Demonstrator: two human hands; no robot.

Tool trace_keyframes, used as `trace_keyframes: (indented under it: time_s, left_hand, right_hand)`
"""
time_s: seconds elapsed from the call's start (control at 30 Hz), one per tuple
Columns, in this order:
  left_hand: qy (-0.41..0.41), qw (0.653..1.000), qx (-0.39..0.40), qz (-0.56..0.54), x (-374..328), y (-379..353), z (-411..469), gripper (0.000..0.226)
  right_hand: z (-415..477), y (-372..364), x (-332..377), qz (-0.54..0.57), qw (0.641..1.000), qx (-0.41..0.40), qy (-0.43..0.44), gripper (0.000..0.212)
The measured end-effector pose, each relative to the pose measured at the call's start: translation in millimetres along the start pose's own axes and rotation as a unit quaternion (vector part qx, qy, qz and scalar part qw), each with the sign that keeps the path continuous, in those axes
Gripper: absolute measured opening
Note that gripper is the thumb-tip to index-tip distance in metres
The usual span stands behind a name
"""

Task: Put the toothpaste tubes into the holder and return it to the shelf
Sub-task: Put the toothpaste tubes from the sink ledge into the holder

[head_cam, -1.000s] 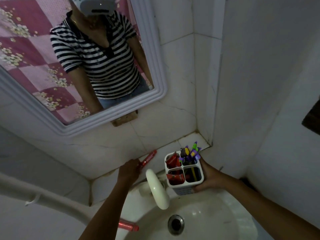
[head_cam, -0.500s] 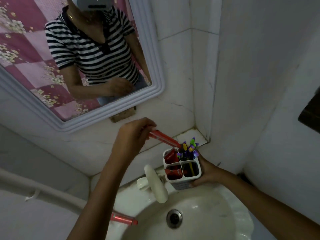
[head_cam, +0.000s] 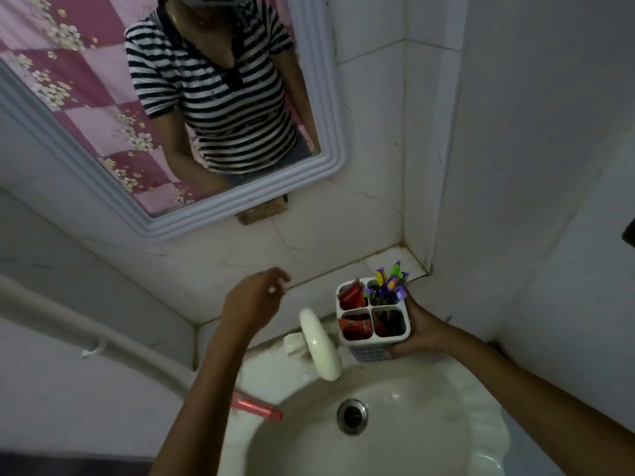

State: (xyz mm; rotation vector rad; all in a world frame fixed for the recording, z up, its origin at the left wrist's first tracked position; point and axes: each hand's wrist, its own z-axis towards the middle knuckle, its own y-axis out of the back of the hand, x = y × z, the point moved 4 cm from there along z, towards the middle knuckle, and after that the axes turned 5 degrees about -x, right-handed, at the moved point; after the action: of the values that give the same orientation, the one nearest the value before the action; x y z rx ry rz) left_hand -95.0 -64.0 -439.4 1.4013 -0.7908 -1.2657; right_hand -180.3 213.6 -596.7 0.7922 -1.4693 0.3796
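Single wide-angle view from a head-worn camera, aimed forward and steeply down into a tiled bathroom corner. Positioned close above a white sink (head_cam: pixel 395 438), with the drain near the bottom centre of the frame. Tilted, so the wall mirror (head_cam: pixel 330 97) slanted across the upper left and reflected the wearer's striped torso. Both forearms entered from the bottom edge, at arm's length from the lens. Edges bent by the wide lens. No second view to compare.
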Motion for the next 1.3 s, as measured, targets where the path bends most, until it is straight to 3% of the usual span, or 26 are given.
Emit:
trace_keyframes:
  time_s: [0.07, 0.17, 0.27, 0.33, 0.47, 0.6, 0.7, 0.77, 0.83, 0.9, 1.1, 1.17, 1.3]
  left_hand:
    - [0.064, 0.99, 0.102, 0.078, 55.8, -22.8, -21.3, 0.029]
    - [0.081, 0.937, 0.284, 0.188, 108.5, -62.9, -71.4, 0.034]
    - [0.058, 0.91, 0.328, 0.247, 124.2, -91.3, -102.4, 0.051]
    - [0.04, 0.916, 0.313, 0.248, 118.3, -99.8, -107.4, 0.067]
    - [-0.009, 0.946, 0.227, 0.232, 102.7, -91.2, -88.1, 0.026]
    - [0.009, 0.997, 0.057, 0.06, 76.0, -25.2, -51.4, 0.019]
    - [-0.046, 0.995, -0.086, -0.025, 26.5, 39.7, -32.7, 0.021]
    - [-0.081, 0.986, -0.138, -0.053, -10.4, 70.5, -24.5, 0.018]
    - [-0.106, 0.981, -0.139, -0.083, -51.5, 84.8, -19.1, 0.019]
    - [-0.131, 0.984, -0.089, -0.086, -92.4, 77.4, -14.9, 0.019]
    - [-0.181, 0.982, 0.053, -0.008, -151.5, -6.3, -11.3, 0.022]
    - [-0.172, 0.984, 0.051, 0.011, -150.7, -18.8, -13.6, 0.028]
    - [-0.098, 0.993, -0.01, -0.07, -123.0, -13.5, -20.0, 0.032]
  right_hand:
    - [0.7, -0.2, -0.7, 0.0, 1.0, 0.001, 0.002, 0.128]
    - [1.2, -3.3, 0.9, 0.015, 1.0, 0.008, 0.003, 0.127]
    - [-1.5, 2.5, 1.9, 0.003, 1.0, 0.004, 0.031, 0.128]
    - [-7.3, 10.1, 0.6, -0.013, 1.0, 0.0, 0.026, 0.132]
    - [-15.5, 18.7, 1.8, -0.034, 0.999, -0.012, 0.03, 0.127]
    - [-11.6, 10.9, 6.8, -0.025, 0.999, -0.005, 0.022, 0.122]
    - [-5.9, 3.4, 10.8, -0.022, 1.0, 0.004, 0.016, 0.123]
    - [-3.8, -0.1, 10.6, -0.022, 1.0, 0.009, 0.016, 0.123]
    - [-2.9, -1.0, 9.5, -0.019, 1.0, 0.009, 0.009, 0.126]
    - [-2.3, 0.2, 8.7, -0.017, 1.0, 0.006, 0.01, 0.128]
    - [-2.1, -0.3, 11.4, -0.013, 1.0, 0.002, 0.001, 0.129]
    - [-3.5, -1.2, 14.6, -0.015, 1.0, -0.012, -0.002, 0.128]
    - [-13.4, -3.3, 20.4, -0.013, 0.998, -0.056, 0.001, 0.107]
